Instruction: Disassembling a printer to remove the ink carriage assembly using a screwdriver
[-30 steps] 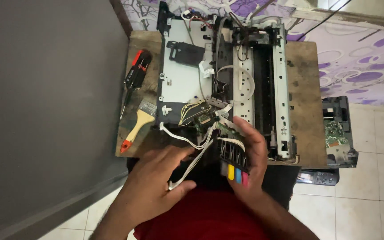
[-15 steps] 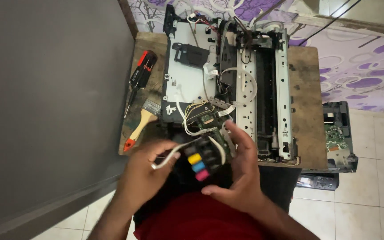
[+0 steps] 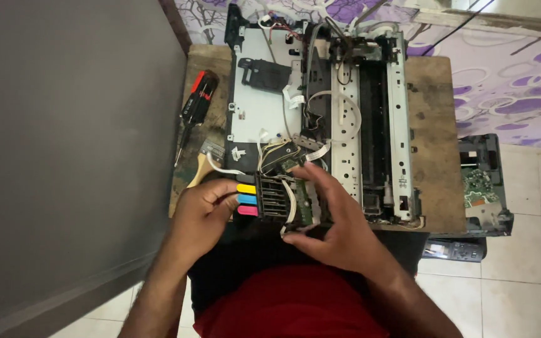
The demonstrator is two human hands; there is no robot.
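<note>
Clearly both hands grasp the black plastic ink-cartridge carriage with yellow, blue and pink tabs (image 3: 264,197): left hand (image 3: 203,213) pinching its tab end, right hand (image 3: 336,219) clasping its far side. Just beyond the right fingers, white ribbon cables (image 3: 292,206) could tear if tugged.

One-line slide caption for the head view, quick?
Both hands, left and right, hold an ink cartridge carriage over an opened printer on a wooden table.
</note>
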